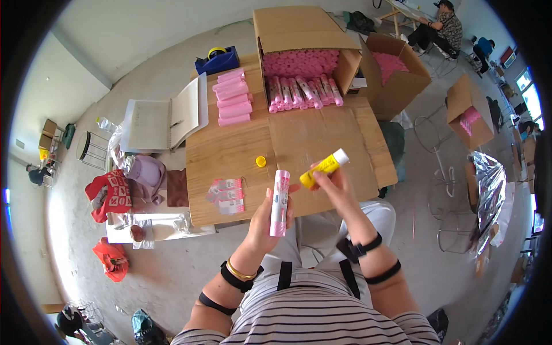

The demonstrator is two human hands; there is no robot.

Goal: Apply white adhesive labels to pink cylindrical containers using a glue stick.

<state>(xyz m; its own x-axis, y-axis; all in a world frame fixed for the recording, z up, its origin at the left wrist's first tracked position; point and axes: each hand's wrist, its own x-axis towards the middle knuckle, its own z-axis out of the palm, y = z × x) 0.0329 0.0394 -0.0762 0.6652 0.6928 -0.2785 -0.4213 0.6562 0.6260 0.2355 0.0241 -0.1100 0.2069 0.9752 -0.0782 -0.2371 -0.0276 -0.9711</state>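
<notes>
One pink-and-white tube [280, 203] lies in the left hand [260, 224], fingers curled around it, and one yellow glue stick [323, 169] is gripped by the right hand [338, 188], its pale end pointing away to the upper right. Both are held near the counter [224, 150]'s front edge, the tube upright in view, the glue stick slanting just beside it. One yellow cap [261, 161] rests on the wood beyond the tube. A few overlapping labels [232, 195], too layered to count, lie left of the left hand. Roughly six pink rolls [234, 99] line up farther back, left of one cardboard box [307, 29]; wood surface stretches between cap and box, and rightward to the counter's right edge.
</notes>
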